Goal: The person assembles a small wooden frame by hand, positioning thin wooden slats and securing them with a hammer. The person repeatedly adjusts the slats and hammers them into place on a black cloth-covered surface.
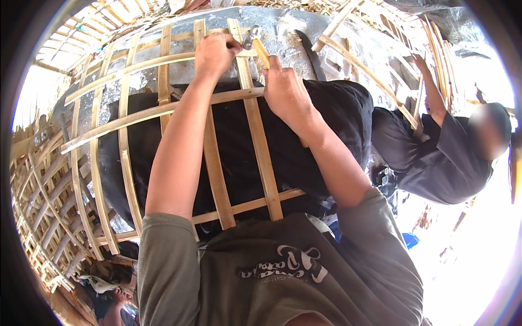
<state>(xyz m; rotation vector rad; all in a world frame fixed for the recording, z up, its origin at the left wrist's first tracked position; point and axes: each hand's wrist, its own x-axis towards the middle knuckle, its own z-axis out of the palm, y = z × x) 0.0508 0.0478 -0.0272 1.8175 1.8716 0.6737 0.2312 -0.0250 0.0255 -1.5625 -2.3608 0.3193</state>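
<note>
A lattice frame of pale wooden or bamboo slats [220, 179] lies across my lap, over black-clothed legs. My right hand [287, 92] is wrapped round the yellowish wooden handle of a hammer [262, 53]. The hammer's metal head is up beside my left fingertips, over the far end of an upright slat [243, 68]. My left hand [215, 54] is closed at the far crosspiece, thumb and fingers pinched close to that slat. Whatever is between those fingers is too small or hidden to make out.
A dark curved blade [311, 57] lies on the grey ground sheet [277, 24] beyond my right hand. At right sits another person [435, 155] in dark clothes, an arm raised near long slats [370, 73]. Stacked lattice panels [46, 201] stand at left. A third person's arm [114, 309] shows lower left.
</note>
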